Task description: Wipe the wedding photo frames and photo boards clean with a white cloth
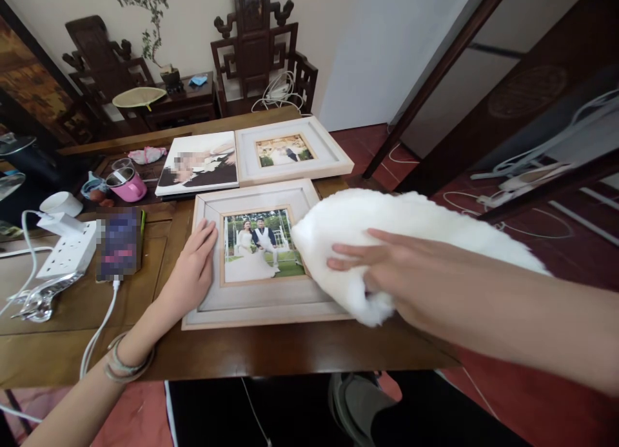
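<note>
A whitewashed wooden picture frame (271,306) lies flat on the table, with a wedding photo of a couple on a swing inside it. My left hand (193,269) holds the frame's left side, its fingers closed together over the border. Over the frame's right side, my right hand (372,263) grips a white fluffy cloth (358,221). The cloth covers the frame's right border and part of the photo's edge, and its far end trails away to the right behind my forearm. My right thumb is partly hidden in the cloth's fold.
Behind lie a second framed photo (333,151) and a canvas print (203,166). On the left are a pink mug (128,184), a charging phone (120,244), a power strip (72,248) and a shiny silver object (43,298). Carved chairs (254,47) stand beyond the wooden table (232,357).
</note>
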The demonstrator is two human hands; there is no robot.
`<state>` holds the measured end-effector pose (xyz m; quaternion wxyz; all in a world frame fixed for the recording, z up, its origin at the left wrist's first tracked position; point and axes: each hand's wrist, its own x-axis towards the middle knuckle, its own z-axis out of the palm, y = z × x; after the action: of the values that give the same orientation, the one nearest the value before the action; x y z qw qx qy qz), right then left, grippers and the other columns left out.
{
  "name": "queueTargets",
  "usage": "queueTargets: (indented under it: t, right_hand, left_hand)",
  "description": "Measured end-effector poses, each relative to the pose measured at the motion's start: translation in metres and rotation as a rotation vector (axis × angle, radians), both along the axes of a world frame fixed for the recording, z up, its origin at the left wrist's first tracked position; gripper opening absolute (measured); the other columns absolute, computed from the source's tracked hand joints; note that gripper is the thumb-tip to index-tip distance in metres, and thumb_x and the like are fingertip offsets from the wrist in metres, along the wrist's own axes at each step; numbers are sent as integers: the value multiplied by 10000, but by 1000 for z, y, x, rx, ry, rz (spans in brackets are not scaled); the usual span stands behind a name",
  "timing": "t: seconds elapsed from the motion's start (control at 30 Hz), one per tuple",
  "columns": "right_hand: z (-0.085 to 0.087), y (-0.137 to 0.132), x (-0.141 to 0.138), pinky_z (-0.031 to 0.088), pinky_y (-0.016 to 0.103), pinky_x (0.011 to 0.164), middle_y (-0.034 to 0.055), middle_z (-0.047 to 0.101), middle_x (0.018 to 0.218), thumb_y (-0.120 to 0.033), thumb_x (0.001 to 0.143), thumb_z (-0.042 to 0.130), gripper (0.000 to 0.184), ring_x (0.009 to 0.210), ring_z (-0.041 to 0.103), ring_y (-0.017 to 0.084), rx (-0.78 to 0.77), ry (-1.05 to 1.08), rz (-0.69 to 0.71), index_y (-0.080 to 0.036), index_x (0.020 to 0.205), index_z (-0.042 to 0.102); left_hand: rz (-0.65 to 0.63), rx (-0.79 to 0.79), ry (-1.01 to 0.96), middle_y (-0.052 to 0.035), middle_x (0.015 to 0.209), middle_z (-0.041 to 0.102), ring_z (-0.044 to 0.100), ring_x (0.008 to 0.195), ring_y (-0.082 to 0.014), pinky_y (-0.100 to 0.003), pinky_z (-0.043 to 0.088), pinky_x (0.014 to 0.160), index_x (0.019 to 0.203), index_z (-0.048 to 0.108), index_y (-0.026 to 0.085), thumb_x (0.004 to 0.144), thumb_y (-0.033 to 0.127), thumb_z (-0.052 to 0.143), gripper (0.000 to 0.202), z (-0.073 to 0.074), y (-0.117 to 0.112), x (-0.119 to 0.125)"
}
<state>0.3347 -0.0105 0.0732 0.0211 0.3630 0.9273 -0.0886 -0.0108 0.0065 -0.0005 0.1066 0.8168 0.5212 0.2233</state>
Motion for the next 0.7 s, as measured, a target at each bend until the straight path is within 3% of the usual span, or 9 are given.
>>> queueTargets:
  t: [0.07,0.17,0.27,0.37,0.47,0.6,0.7]
  right_hand:
    - [-2,26,-6,369,519,1116,49,630,1309,38,638,410,392,1290,509,268,19,-94,38,-230,705,689]
    - [-5,57,-17,437,504,1054,103,602,1344,62,657,390,390,1248,548,290,140,-132,-40,-186,707,687]
    - [-5,64,-28,433,508,1043,146,584,1358,67,667,414,382,1288,500,319,223,-145,-2,-143,782,711]
    - [-5,39,-32,410,527,1054,191,624,1280,22,676,497,294,1267,504,358,200,-166,42,-135,771,727]
    - [-9,-6,-25,396,509,1071,209,614,1289,-52,650,605,207,1250,512,384,137,-66,50,-154,770,739]
    - [-14,-60,-15,385,383,1094,94,607,1341,-130,769,585,192,1265,519,281,88,139,65,-263,719,715]
    - [-14,-72,-27,357,309,1117,69,588,1370,-133,779,588,202,1293,499,233,1,192,77,-259,817,742]
  left_hand:
    - [-8,2,-12,-151,1511,429,255,1472,-286,-547,244,1189,1437,441,144,962,179,326,490,-1,0,-1]
    - [-6,13,-26,-150,1505,439,262,1470,-282,-549,247,1188,1432,450,150,961,175,325,487,-1,0,-1]
    - [5,26,-38,-157,1493,456,285,1462,-275,-547,255,1186,1417,469,143,959,164,323,481,-2,0,-1]
    - [13,34,-57,-160,1479,474,297,1458,-265,-531,262,1189,1400,487,130,949,145,326,479,-2,0,-1]
    - [21,37,-78,-151,1478,479,302,1456,-263,-526,267,1190,1397,493,139,938,133,340,484,-3,0,-1]
    - [31,37,-83,-141,1479,480,308,1453,-266,-534,269,1188,1401,490,149,928,120,342,496,-4,0,-1]
    - [35,31,-71,-149,1482,475,302,1456,-266,-531,268,1189,1398,492,133,923,113,336,500,-4,0,0]
